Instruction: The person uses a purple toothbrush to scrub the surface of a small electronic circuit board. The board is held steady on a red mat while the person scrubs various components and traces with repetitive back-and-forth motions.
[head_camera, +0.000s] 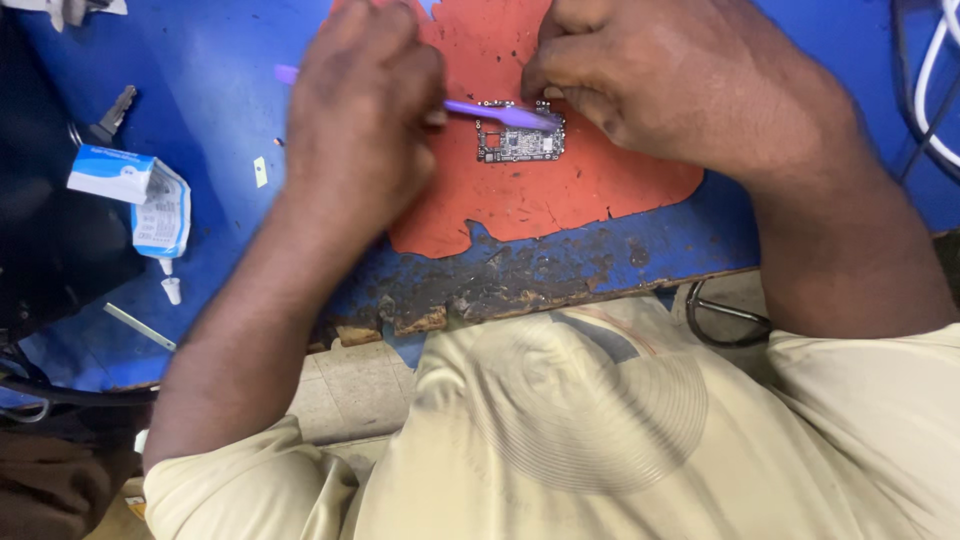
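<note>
Head view: my left hand (365, 110) is clenched around a thin purple plastic brush handle (490, 110), long axis running sideways, its tip crossing to the small dark rectangular circuit board (520, 140). My right hand (680, 80), the nearer one, pinches the board's top edge against the torn red rubber mat (560, 200); the board lies just below its fingertips.
</note>
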